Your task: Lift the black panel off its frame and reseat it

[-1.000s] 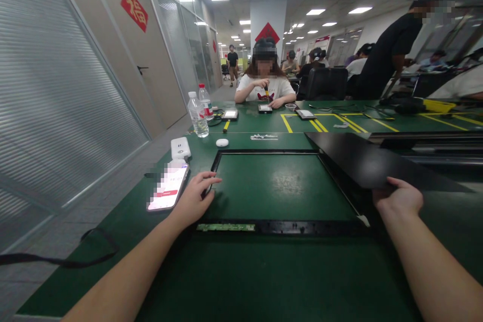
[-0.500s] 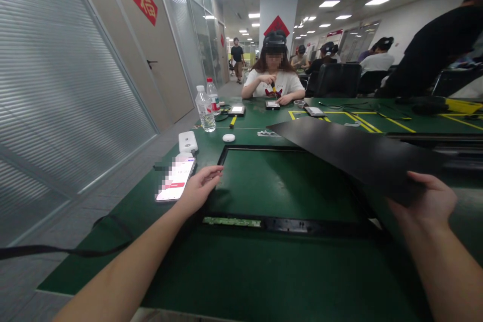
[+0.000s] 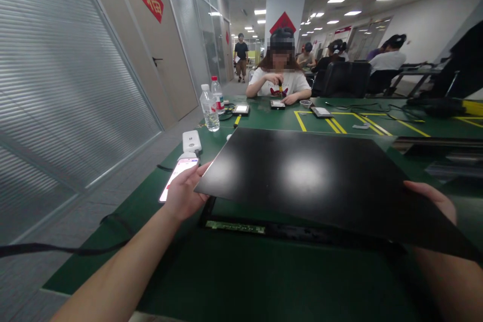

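Observation:
A thin, flat black panel (image 3: pixel 264 161) is held tilted above the green table, its glossy top reflecting two bright patches. My left hand (image 3: pixel 185 193) has its thumb and fingers around the panel's left edge. At the right edge, my right hand (image 3: pixel 437 198) grips it with the thumb on top; the fingers underneath are hidden. Below the panel lies a black rectangular frame (image 3: pixel 290 232), mostly covered. A narrow green circuit board (image 3: pixel 236 227) sits in the near side of that frame.
A lit phone (image 3: pixel 184 164) and a white power bank (image 3: pixel 191 141) lie left of the panel, with water bottles (image 3: pixel 210 113) behind. Across the table a person (image 3: pixel 279 80) works with a screwdriver on a small drive (image 3: pixel 277 104). Dark strips (image 3: pixel 426 145) lie at right.
The panel has swung left and its upper face now shows, covering most of the frame. My left hand has gone from beside the frame to holding the panel's left edge.

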`<action>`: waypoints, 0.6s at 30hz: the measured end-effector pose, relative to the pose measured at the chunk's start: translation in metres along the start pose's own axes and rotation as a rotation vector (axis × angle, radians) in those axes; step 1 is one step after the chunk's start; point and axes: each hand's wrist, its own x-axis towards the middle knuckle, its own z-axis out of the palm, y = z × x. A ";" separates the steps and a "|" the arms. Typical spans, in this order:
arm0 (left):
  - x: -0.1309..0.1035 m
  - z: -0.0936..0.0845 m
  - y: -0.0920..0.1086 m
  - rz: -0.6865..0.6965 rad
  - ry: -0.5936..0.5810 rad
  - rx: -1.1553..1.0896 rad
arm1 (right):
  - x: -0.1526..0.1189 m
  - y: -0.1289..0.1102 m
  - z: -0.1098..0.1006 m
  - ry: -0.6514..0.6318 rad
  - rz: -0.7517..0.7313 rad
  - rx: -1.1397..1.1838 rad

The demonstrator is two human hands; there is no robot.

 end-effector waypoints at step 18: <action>-0.002 -0.013 0.010 0.033 0.222 -0.089 | -0.014 0.003 0.024 -0.506 0.244 -0.140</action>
